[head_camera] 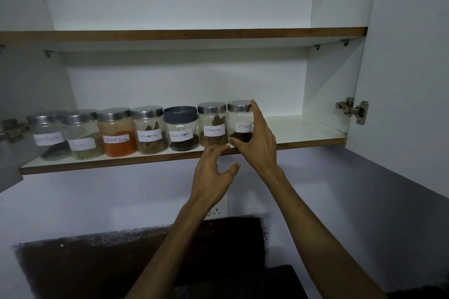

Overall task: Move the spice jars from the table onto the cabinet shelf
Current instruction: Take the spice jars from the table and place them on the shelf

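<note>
Several labelled spice jars stand in a row on the lower cabinet shelf [303, 128]. At the right end is the Cloves jar [239, 120], with a Cinnamon jar [211, 124] touching its left side and a dark-lidded Black Pepper jar [181, 127] beyond that. My right hand [257, 143] wraps the Cloves jar's right side, index finger at the lid and thumb at its base. My left hand [213, 172] hovers just below the shelf's front edge, fingers apart and holding nothing.
An upper shelf [184, 33] spans the cabinet above. The cabinet's right door [413, 68] stands open with a metal hinge [352, 109]. The shelf to the right of the Cloves jar is bare. A dark table [121, 262] lies below against the wall.
</note>
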